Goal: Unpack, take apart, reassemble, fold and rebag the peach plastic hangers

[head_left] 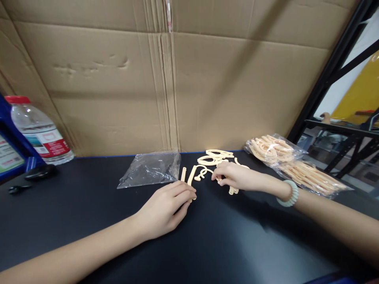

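Observation:
My left hand (167,205) rests on the black table, fingers curled over two cream-coloured strips (192,177) whose far ends stick out beyond the knuckles. To its right, my right hand (232,175), with a pale beaded bracelet (289,194) at the wrist, bends down with thumb and fingers pinched together. What lies between those fingertips is too small to name. A curly cream piece (203,172) lies between the two hands. Flat looped cream pieces (211,158) lie behind my right hand, and the ends of another cream piece (233,190) show below it.
A clear plastic bag (151,169) lies flat behind my left hand. Bagged cream parts (272,150) and bagged sticks (310,177) sit at the right. At left stand a water bottle (44,134) and a blue container (8,146). A cardboard wall (118,79) closes the back.

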`<state>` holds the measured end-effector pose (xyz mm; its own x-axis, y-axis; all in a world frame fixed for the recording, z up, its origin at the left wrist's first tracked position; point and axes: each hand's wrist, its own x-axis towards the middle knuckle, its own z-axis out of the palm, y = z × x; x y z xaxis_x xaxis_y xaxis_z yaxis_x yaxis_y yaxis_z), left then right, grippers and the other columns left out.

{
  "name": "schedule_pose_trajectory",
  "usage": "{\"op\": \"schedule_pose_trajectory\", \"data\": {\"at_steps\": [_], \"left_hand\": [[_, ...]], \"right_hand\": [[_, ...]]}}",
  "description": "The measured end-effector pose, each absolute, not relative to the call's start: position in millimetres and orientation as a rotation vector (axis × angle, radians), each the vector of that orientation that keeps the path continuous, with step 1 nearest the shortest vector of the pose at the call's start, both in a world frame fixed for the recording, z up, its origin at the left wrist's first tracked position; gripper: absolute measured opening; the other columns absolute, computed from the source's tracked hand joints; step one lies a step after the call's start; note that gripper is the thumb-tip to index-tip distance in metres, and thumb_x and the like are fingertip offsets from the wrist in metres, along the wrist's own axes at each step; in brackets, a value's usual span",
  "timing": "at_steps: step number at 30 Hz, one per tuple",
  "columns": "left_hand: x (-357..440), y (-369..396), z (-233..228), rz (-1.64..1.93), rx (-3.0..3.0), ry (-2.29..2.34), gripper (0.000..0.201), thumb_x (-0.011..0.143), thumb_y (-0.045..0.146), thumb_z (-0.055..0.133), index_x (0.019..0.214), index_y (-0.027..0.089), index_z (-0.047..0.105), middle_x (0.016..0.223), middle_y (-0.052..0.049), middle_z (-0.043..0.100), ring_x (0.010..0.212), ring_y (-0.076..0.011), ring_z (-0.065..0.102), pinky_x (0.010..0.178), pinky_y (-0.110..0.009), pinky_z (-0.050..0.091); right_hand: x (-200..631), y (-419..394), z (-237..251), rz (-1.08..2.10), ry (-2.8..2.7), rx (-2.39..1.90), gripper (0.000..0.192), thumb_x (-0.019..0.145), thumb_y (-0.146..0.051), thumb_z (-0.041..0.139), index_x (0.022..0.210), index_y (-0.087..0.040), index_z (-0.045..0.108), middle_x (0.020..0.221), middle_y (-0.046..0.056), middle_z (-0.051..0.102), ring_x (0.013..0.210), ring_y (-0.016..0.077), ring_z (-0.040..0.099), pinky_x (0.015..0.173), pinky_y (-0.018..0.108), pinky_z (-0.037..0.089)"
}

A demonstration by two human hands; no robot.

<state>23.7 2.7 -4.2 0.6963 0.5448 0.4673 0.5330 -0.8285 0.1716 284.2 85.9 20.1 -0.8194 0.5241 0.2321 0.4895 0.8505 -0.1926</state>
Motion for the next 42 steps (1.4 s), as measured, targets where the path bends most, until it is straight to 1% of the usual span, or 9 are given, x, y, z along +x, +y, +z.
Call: {"op": "schedule_pose_trajectory", "data": {"at_steps": [4, 10, 15, 19, 22, 28, 32, 36, 42], "left_hand": [[23, 2, -5, 0.803, 2.858, 0.953, 0.025, 0.090, 0.010, 0.044, 0.107, 0.019, 0.060, 0.108, -0.009, 0.067, 0.103, -0.0224, 0.061, 0.090, -0.037, 0.052], [22, 2, -7, 0.820, 2.844, 1.027, 0.023, 0.090, 0.012, 0.045, 0.104, 0.018, 0.062, 0.108, -0.010, 0.066, 0.103, -0.0228, 0.061, 0.090, -0.038, 0.053], [22, 4, -8, 0.797, 2.844, 1.088, 0.022, 0.090, 0.013, 0.047, 0.105, 0.019, 0.062, 0.108, -0.008, 0.067, 0.101, -0.0223, 0.061, 0.091, -0.040, 0.052], [20, 6, -11, 0.809, 2.835, 1.128, 0.019, 0.091, 0.015, 0.049, 0.105, 0.017, 0.062, 0.108, -0.009, 0.066, 0.103, -0.0222, 0.061, 0.092, -0.040, 0.052], [19, 7, -13, 0.813, 2.828, 1.125, 0.020, 0.091, 0.015, 0.049, 0.106, 0.017, 0.062, 0.110, -0.009, 0.065, 0.105, -0.0219, 0.060, 0.093, -0.039, 0.052], [20, 7, -11, 0.790, 2.832, 1.107, 0.024, 0.091, 0.014, 0.047, 0.111, 0.017, 0.060, 0.114, -0.009, 0.063, 0.109, -0.0218, 0.058, 0.096, -0.039, 0.051], [21, 7, -10, 0.786, 2.845, 1.112, 0.024, 0.091, 0.014, 0.047, 0.111, 0.018, 0.059, 0.114, -0.009, 0.063, 0.110, -0.0230, 0.057, 0.096, -0.040, 0.051], [21, 7, -9, 0.786, 2.863, 1.101, 0.024, 0.091, 0.014, 0.046, 0.111, 0.018, 0.059, 0.114, -0.009, 0.064, 0.110, -0.0231, 0.057, 0.096, -0.042, 0.051], [22, 7, -8, 0.797, 2.884, 1.096, 0.024, 0.091, 0.014, 0.047, 0.109, 0.017, 0.061, 0.112, -0.009, 0.065, 0.108, -0.0227, 0.059, 0.095, -0.041, 0.051]], "right_hand": [[267, 83, 28, 0.158, -2.634, -0.800, 0.009, 0.088, -0.009, 0.058, 0.085, -0.015, 0.064, 0.079, 0.001, 0.064, 0.074, 0.0131, 0.059, 0.071, 0.026, 0.048], [237, 77, 13, 0.024, -2.570, -0.821, 0.010, 0.092, -0.015, 0.053, 0.092, -0.012, 0.062, 0.097, 0.009, 0.058, 0.086, 0.0176, 0.055, 0.078, 0.031, 0.046], [235, 68, 8, -0.021, -2.698, -0.739, 0.017, 0.095, -0.015, 0.047, 0.090, -0.014, 0.063, 0.093, 0.008, 0.059, 0.080, 0.0181, 0.054, 0.075, 0.032, 0.046], [251, 57, 13, 0.057, -2.749, -0.780, 0.015, 0.094, -0.016, 0.047, 0.091, -0.016, 0.063, 0.094, 0.007, 0.060, 0.080, 0.0174, 0.056, 0.075, 0.031, 0.048], [267, 51, 17, 0.124, -2.745, -0.795, 0.013, 0.092, -0.020, 0.053, 0.101, -0.018, 0.063, 0.103, 0.008, 0.060, 0.093, 0.0202, 0.058, 0.085, 0.035, 0.048], [317, 69, 26, 0.130, -2.596, -0.871, 0.023, 0.094, -0.025, 0.049, 0.112, -0.019, 0.061, 0.111, 0.010, 0.061, 0.109, 0.0242, 0.055, 0.095, 0.041, 0.045], [358, 81, 26, 0.186, -2.704, -0.931, 0.035, 0.085, -0.035, 0.062, 0.117, -0.020, 0.061, 0.127, 0.012, 0.054, 0.118, 0.0276, 0.051, 0.099, 0.044, 0.044], [381, 82, 17, 0.356, -2.736, -0.980, 0.035, 0.089, -0.041, 0.058, 0.118, -0.022, 0.060, 0.124, 0.010, 0.055, 0.113, 0.0237, 0.055, 0.096, 0.040, 0.046], [386, 86, 4, 0.265, -2.629, -1.042, 0.032, 0.091, -0.044, 0.053, 0.111, -0.019, 0.061, 0.116, 0.012, 0.057, 0.107, 0.0242, 0.055, 0.095, 0.042, 0.046]]}}
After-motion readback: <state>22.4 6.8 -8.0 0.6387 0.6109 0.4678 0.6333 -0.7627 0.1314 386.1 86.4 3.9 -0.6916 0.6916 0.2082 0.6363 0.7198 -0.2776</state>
